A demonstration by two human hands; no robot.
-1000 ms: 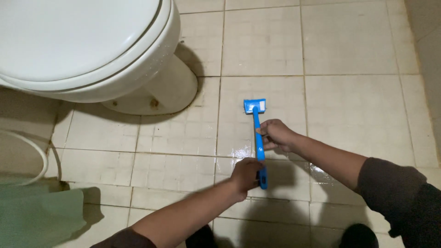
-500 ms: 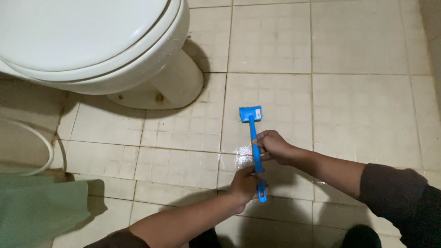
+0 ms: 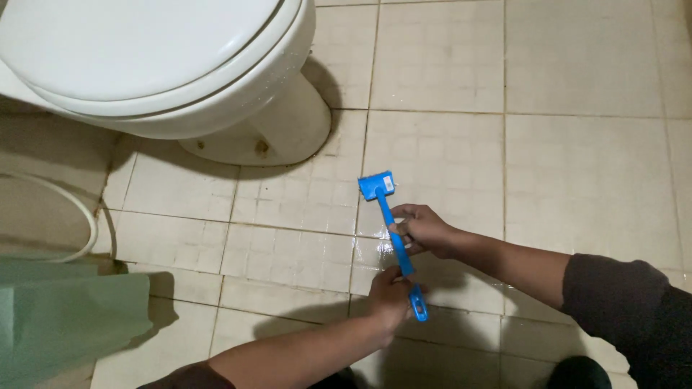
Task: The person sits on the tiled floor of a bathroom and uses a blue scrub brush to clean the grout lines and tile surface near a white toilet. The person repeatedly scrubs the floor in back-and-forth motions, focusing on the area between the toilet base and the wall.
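Blue long-handled scrub brush [image 3: 393, 230], its square head pressed flat on the wet, pale tiled floor [image 3: 577, 166] near a grout line, just in front of the base of the white toilet [image 3: 180, 79]. The right hand [image 3: 422, 229] is closed around the middle of the handle; the left hand [image 3: 393, 294] is closed around its lower end, near the hanging loop, so the two hands sit apart along the shaft. For good scrubbing, the forward hand should bear down over the head while the rear hand steers, keeping the bristles flat rather than tipped on one edge (the wet sheen suggests a slippery surface, so short strokes seem wiser). A pale green bin [image 3: 65, 317] and a thin hose [image 3: 86, 216] lie at left
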